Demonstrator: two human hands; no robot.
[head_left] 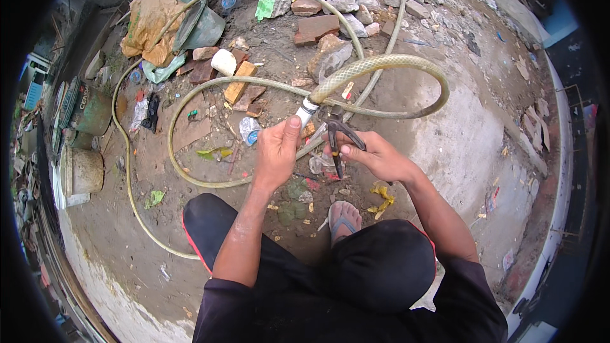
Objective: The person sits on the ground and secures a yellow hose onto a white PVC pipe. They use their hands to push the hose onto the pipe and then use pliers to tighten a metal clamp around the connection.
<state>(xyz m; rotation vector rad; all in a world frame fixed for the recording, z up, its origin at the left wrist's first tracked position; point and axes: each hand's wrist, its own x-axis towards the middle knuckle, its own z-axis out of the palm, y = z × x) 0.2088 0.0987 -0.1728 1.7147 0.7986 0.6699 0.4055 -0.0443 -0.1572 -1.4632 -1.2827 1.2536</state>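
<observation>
My left hand [277, 155] is closed round a short white pipe piece [306, 112], thumb along its side. A clear, mesh-reinforced hose [375, 63] is joined to the upper end of that piece, with a dark band round the joint. From there the hose rises to the right and loops back over the ground. Close by on the right, my right hand [383, 157] grips dark metal pincers [336, 145] with their handles spread. The head of the pincers is near the white piece, just right of it; whether they touch, I cannot tell.
Broken bricks and stones [346, 6] are heaped at the far side. A torn brown sack [152, 28] and a grey bucket [204, 27] lie far left. Pale buckets [84, 171] stand at the left edge. Hose coils and litter cover the dirt around my feet.
</observation>
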